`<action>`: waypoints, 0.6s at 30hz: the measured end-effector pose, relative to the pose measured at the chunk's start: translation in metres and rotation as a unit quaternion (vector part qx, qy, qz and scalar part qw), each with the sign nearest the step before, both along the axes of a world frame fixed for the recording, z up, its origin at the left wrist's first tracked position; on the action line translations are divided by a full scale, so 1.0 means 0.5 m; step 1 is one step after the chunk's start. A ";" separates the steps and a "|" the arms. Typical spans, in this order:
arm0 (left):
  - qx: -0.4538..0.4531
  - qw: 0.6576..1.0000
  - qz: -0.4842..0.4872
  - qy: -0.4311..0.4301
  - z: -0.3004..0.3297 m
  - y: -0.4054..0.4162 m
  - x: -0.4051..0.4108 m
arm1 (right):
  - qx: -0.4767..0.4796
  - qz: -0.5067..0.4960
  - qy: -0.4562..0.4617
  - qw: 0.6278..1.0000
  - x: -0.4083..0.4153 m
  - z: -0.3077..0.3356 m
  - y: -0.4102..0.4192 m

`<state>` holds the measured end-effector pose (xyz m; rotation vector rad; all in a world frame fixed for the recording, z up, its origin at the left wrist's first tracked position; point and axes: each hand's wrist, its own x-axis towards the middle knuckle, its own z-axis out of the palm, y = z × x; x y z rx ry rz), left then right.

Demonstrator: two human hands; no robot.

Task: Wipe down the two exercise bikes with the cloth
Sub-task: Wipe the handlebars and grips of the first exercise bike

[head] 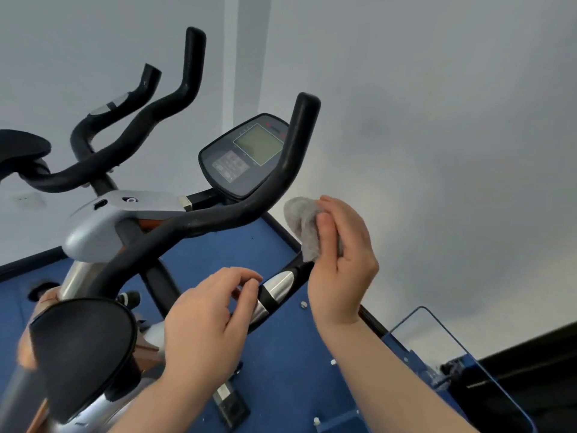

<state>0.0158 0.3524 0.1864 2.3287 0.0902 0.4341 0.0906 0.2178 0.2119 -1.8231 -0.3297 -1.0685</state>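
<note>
The near exercise bike has black curved handlebars, a grey console and a black elbow pad. My right hand holds a bunched grey cloth just right of the handlebar, touching the bar near its silver pulse sensor. Just left of that sensor hovers my left hand, fingers loosely curled with nothing in them. A second bike's handlebars and pad stand behind at the left.
The silver stem cover sits under the bars. White walls meet in a corner behind. Blue floor with a dark skirting edge lies below. A blue frame with a clear panel stands at the lower right.
</note>
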 end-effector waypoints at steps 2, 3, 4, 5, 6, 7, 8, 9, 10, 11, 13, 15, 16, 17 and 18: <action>0.012 1.000 -0.002 0.002 0.001 0.002 0.002 | -0.110 0.023 -0.062 0.992 0.014 0.000 -0.026; 0.015 1.000 -0.003 0.002 0.002 0.003 0.003 | -0.188 0.061 -0.084 0.977 0.027 0.010 -0.050; 0.018 1.000 -0.003 0.000 0.002 0.002 0.004 | -0.240 0.099 -0.081 0.962 0.039 0.020 -0.072; 0.021 1.000 -0.002 -0.002 0.002 0.002 0.004 | -0.250 0.122 -0.058 0.959 0.044 0.027 -0.083; 0.023 1.000 0.000 -0.004 0.001 0.001 0.004 | -0.208 0.120 -0.026 0.970 0.038 0.026 -0.079; 0.025 1.000 0.000 -0.005 0.002 0.000 0.003 | -0.125 0.100 0.009 0.987 0.026 0.020 -0.062; 0.028 1.000 0.001 -0.006 0.002 -0.002 0.002 | -0.020 0.069 0.039 0.997 0.010 0.011 -0.034; 0.030 1.000 0.003 -0.007 0.003 -0.003 0.002 | 0.080 0.040 0.059 0.994 -0.004 0.002 -0.004; 0.030 0.999 0.005 -0.009 0.004 -0.003 0.003 | 0.156 0.016 0.070 0.985 -0.012 -0.004 0.020; 0.031 0.999 0.007 -0.009 0.003 -0.004 0.003 | 0.202 -0.003 0.075 0.977 -0.013 -0.008 0.034; 0.036 0.999 0.010 -0.007 0.000 -0.005 0.004 | 0.241 -0.011 0.082 0.967 -0.010 -0.011 0.039; 0.034 0.999 0.018 -0.005 -0.002 -0.007 0.003 | 0.257 -0.011 0.084 0.963 -0.015 -0.011 0.040; 0.031 0.999 0.023 -0.005 -0.001 -0.008 0.003 | 0.263 -0.009 0.084 0.961 -0.017 -0.011 0.041; 0.031 0.999 0.025 -0.007 -0.001 -0.010 0.003 | 0.275 -0.006 0.085 0.958 -0.017 -0.011 0.042; 0.032 0.999 0.026 -0.009 -0.001 -0.012 0.002 | 0.293 -0.001 0.087 0.952 -0.019 -0.011 0.043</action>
